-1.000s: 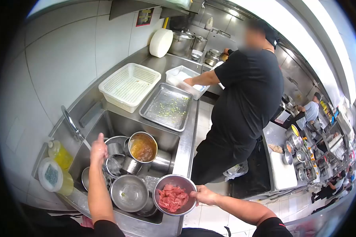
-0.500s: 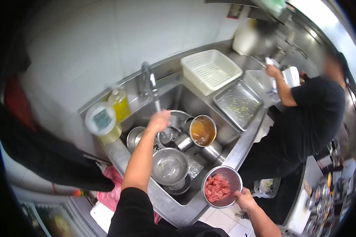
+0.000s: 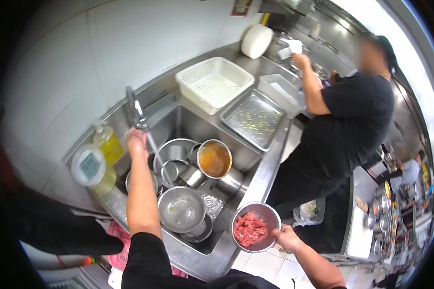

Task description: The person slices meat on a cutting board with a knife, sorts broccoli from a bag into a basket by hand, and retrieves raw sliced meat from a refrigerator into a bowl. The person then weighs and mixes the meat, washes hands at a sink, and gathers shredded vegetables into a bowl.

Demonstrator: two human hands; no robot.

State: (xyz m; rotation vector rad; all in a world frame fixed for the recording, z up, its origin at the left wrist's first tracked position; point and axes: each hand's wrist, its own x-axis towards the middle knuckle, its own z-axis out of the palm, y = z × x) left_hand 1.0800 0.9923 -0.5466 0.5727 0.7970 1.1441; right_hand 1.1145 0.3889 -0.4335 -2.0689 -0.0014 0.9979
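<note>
1. Currently, your right hand (image 3: 285, 237) has its fingers pinching the rim of the steel bowl (image 3: 270, 216), which holds raw red meat pieces (image 3: 250, 230). All the weight hangs from that one side, so a wet or loosening pinch could let the bowl tip and spill the meat.

2. Watch where the bowl is: near the outer rim of the sink (image 3: 193, 120), with floor tiles (image 3: 263, 267) showing beyond it. A slip there could drop the meat on the floor rather than the worktop.

3. Your left hand (image 3: 137, 140) is up at the faucet (image 3: 136, 108); you can't tell from this view whether its fingers grip the spout or only touch it. A nudge could swing the running water (image 3: 156, 151) off its line.

4. That stream falls among the stacked metalware, close to the steel pot of brown liquid (image 3: 213, 161). If it shifted into the pot, the liquid could overflow, and the wide shallow bowl (image 3: 182, 209) could splash you.

5. Mind the co-worker (image 3: 342, 130) past the sink, near your right side. With your arms spread apart, a step or elbow from either of you could knock the meat bowl.
</note>
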